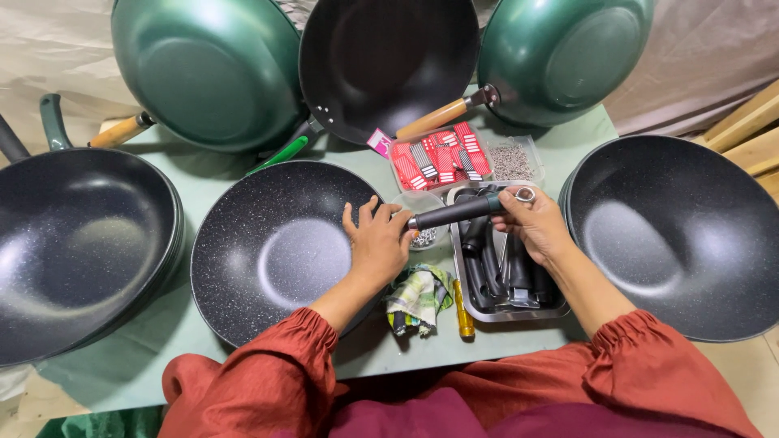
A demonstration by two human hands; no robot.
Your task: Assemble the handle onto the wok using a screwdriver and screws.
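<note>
Near edge of the tabletop point(162, 341): a crumpled checked cloth point(418, 298) and a small yellow-handled tool point(463, 311) lie between the speckled pan point(272, 247) and a metal tray point(554, 311) of loose black handles point(499, 272).

Left hand point(377, 243) rests on the pan's right rim, grip closed over the rim where the black handle point(454, 212) meets it. Right hand point(535, 223) holds the handle's far end, fingers wrapped narrow around it near the metal hanging ring point(525, 194). The handle lies level above the tray, just clear of the loose ones.

Handling, as judged: the pan looks heavy and stiff, its coated inside smooth and likely easy to scratch; best steadied at the rim or lifted by the handle. The handle looks light, rigid and matte, so it should not slip.

Mid tabletop: a clear cup of small screws point(423, 237), partly hidden under the hand; beyond it a box of red packets point(440, 161) and a box of grey fasteners point(513, 160).

Left and right edges: stacked dark pans point(77, 243), another dark pan point(677, 231). Far edge: green pans point(207, 69) leaning upright, wooden handles showing.
</note>
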